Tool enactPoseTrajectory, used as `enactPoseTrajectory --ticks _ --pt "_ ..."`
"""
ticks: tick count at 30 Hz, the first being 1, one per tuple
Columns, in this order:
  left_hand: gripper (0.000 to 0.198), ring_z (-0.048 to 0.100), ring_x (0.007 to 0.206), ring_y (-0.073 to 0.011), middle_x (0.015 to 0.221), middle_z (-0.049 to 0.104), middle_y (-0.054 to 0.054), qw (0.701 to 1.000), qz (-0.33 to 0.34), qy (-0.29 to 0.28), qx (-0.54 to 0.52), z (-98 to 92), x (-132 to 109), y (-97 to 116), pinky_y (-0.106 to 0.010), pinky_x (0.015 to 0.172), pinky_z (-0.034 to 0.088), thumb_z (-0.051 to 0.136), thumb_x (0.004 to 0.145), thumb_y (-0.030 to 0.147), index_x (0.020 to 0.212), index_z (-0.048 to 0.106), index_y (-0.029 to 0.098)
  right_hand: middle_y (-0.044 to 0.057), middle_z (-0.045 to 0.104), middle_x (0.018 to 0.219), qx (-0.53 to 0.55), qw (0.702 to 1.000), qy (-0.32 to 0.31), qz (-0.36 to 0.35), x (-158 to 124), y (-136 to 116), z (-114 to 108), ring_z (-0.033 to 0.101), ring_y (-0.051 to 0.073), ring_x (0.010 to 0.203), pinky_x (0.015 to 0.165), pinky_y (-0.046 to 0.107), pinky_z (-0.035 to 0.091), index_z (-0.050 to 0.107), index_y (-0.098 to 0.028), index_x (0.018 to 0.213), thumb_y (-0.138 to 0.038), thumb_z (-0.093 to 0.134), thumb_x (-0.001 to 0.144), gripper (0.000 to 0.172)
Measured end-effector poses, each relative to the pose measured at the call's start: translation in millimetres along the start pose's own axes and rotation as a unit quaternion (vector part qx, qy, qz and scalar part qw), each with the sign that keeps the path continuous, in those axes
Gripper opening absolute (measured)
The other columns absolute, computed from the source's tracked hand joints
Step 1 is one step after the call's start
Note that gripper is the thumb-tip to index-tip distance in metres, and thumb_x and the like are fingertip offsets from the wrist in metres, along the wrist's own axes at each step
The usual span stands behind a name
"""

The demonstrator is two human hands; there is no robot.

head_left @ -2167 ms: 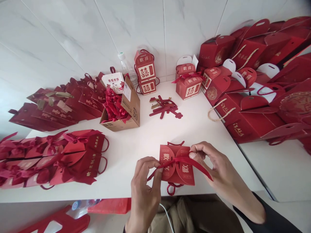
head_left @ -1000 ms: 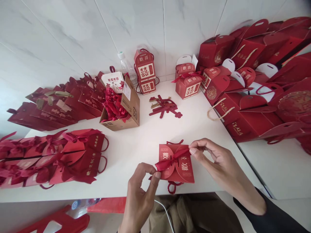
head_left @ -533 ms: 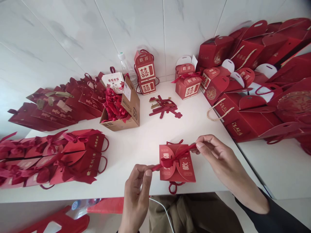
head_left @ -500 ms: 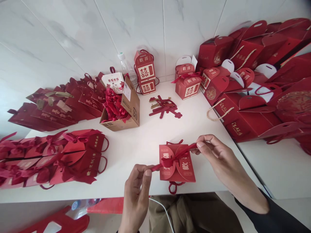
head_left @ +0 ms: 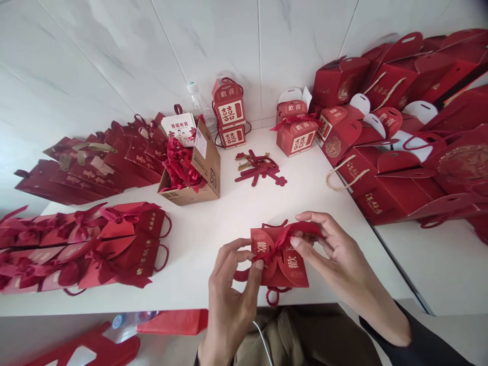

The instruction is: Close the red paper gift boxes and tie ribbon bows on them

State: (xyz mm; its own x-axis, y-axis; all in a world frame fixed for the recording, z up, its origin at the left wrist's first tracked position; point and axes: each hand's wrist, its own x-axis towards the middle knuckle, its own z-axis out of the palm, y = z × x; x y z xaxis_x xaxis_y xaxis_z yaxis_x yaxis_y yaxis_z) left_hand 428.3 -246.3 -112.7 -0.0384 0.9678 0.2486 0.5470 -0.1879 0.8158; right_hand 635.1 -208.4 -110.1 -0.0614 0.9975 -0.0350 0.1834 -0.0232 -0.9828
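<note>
In front of me on the white table lies a small red gift box (head_left: 297,277) with gold characters and curved top flaps. A dark red ribbon (head_left: 281,240) crosses its top, with cords showing at both ends of the box. At the ribbon's left part, my left hand (head_left: 235,284) pinches it between thumb and fingers near the box's left edge. My right hand (head_left: 328,249) holds the ribbon's other part above the right flap, and a length of it runs over the fingers.
Several ribbon-tied red boxes (head_left: 114,244) stand at the left. Behind are a cardboard box (head_left: 208,175) of ribbons, loose red tags (head_left: 259,168), stacked small boxes (head_left: 230,114) and a plastic bottle (head_left: 196,99). Large red boxes (head_left: 396,193) crowd the right side; red bags (head_left: 102,168) line the back left.
Both hands have come closer together over the box. The ribbon, stretched straight before, is now slack and curved, with the left hand moved right and up to the box's edge.
</note>
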Motion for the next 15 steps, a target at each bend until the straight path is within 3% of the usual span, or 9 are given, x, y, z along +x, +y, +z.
enactPoseTrajectory --ticks 3,8,15 --pt "0.006 0.068 0.111 -0.0186 0.117 0.070 -0.004 1.000 0.001 0.003 0.003 1.4 1.7 -0.5 -0.026 0.075 0.059 0.061 0.099 0.022 0.096 0.066 0.026 0.001 0.069 0.107 0.003 1.000 0.002 0.008 -0.1 1.0 0.8 0.064 0.021 0.091 0.081 0.031 0.054 0.061 -0.030 0.122 -0.043 0.067 0.100 0.027" --pt "0.008 0.069 0.109 -0.0193 0.117 0.070 -0.005 1.000 0.008 0.003 0.016 0.6 0.4 -2.8 -0.029 0.079 0.060 0.058 0.100 0.021 0.099 0.065 0.025 -0.002 0.067 0.092 0.020 0.999 0.014 0.025 -1.1 3.9 0.9 0.062 0.020 0.082 0.074 0.028 0.054 0.061 -0.029 0.116 -0.036 0.068 0.092 0.026" --pt "0.010 0.069 0.110 -0.0184 0.116 0.070 -0.005 1.000 0.011 0.004 0.020 0.6 0.7 -4.4 -0.029 0.081 0.059 0.056 0.100 0.018 0.101 0.065 0.024 0.000 0.069 0.093 0.053 0.997 0.008 0.047 -3.4 6.6 1.5 0.064 0.021 0.086 0.076 0.029 0.053 0.060 -0.027 0.113 -0.037 0.070 0.090 0.027"
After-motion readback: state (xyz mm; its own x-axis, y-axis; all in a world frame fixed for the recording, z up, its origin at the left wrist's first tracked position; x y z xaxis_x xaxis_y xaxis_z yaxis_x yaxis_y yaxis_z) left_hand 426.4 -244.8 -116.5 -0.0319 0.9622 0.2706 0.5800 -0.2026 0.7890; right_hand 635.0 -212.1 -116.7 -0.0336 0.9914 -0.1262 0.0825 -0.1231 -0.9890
